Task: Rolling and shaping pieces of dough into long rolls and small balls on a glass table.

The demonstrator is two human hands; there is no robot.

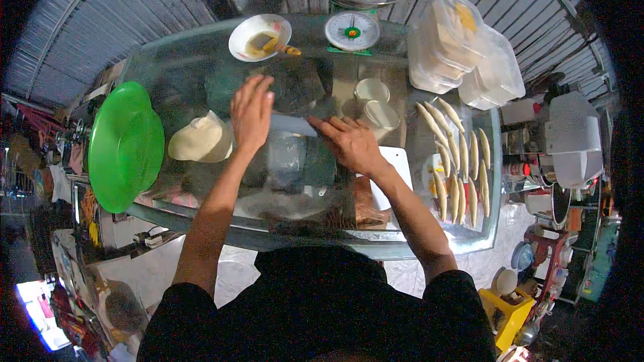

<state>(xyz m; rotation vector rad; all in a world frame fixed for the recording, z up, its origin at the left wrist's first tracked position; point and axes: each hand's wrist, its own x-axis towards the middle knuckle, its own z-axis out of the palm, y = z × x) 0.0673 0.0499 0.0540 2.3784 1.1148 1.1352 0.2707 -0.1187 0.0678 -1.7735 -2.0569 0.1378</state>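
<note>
A pale grey rolling pin lies across the glass table between my two hands. My left hand is over its left end, fingers stretched out and pointing away from me. At the right end, my right hand lies with its fingers extended to the left, the fingertips touching the pin. Whatever lies under the pin is hard to make out. Left of my left hand sits a smooth lump of cream-coloured dough. To the right, several long, thin dough sticks with tapered ends lie in rows.
A green basin stands at the table's left edge. At the back are a white bowl with a brush in yellowish liquid, a dial scale and stacked plastic boxes. Two round pale lids and a white board lie near my right arm.
</note>
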